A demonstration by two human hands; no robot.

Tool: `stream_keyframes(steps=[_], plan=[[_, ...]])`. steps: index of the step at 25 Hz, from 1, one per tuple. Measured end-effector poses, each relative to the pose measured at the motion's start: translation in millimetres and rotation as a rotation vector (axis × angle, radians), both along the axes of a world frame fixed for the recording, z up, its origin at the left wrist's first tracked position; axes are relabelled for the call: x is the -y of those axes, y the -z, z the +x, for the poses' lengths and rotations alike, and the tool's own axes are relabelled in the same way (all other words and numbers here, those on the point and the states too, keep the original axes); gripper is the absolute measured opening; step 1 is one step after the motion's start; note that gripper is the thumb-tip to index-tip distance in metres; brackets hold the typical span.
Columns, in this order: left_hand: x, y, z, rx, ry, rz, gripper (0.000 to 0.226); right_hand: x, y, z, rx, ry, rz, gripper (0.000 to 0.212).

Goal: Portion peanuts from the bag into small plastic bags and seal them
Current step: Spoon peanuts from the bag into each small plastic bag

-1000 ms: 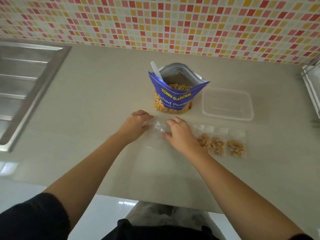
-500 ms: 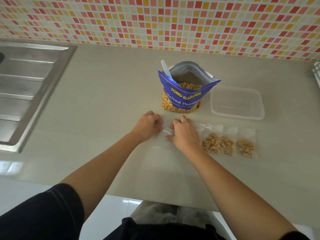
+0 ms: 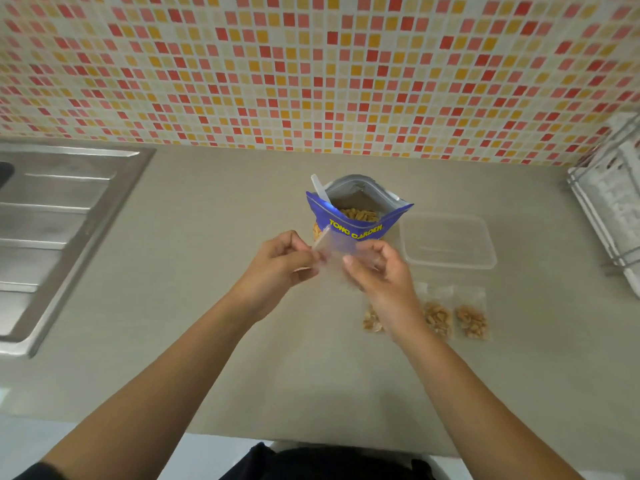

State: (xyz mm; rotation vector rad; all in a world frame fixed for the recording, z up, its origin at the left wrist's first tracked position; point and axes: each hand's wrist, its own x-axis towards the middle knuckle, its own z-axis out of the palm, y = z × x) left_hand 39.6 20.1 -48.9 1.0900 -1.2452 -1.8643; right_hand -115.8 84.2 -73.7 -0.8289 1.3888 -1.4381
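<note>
We are lifting the small clear empty plastic bag [image 3: 335, 248] off the beige countertop [image 3: 207, 341], where it was lying flat, up in front of the blue foil peanut bag [image 3: 391, 216]. Our left hand [image 3: 277, 268] and right hand [image 3: 381, 275] are now pinching its side edges rather than pressing it down.

steel sink [image 3: 52, 216], mosaic wall [image 3: 311, 64], dish rack [image 3: 609, 209]

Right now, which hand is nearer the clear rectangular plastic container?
Right. The right hand sits just left of the clear rectangular plastic container; the left hand is farther left, beyond the small clear plastic bag both pinch.
</note>
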Motion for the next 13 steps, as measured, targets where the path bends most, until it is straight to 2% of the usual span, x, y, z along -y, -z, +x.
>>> stream_keyframes(steps=[3, 5, 13], plan=[[-1, -27, -12, -0.212, -0.021, 0.053, 0.018, 5, -33, -20, -0.067, -0.014, -0.098, 0.027], [2, -42, -19, -0.275, -0.076, 0.072, 0.021, 6, -51, -34, -0.13, -0.035, -0.114, 0.033], [14, -55, -33, -0.175, -0.001, -0.014, 0.025, 4, -69, -67, -0.239, -0.011, -0.06, 0.037]])
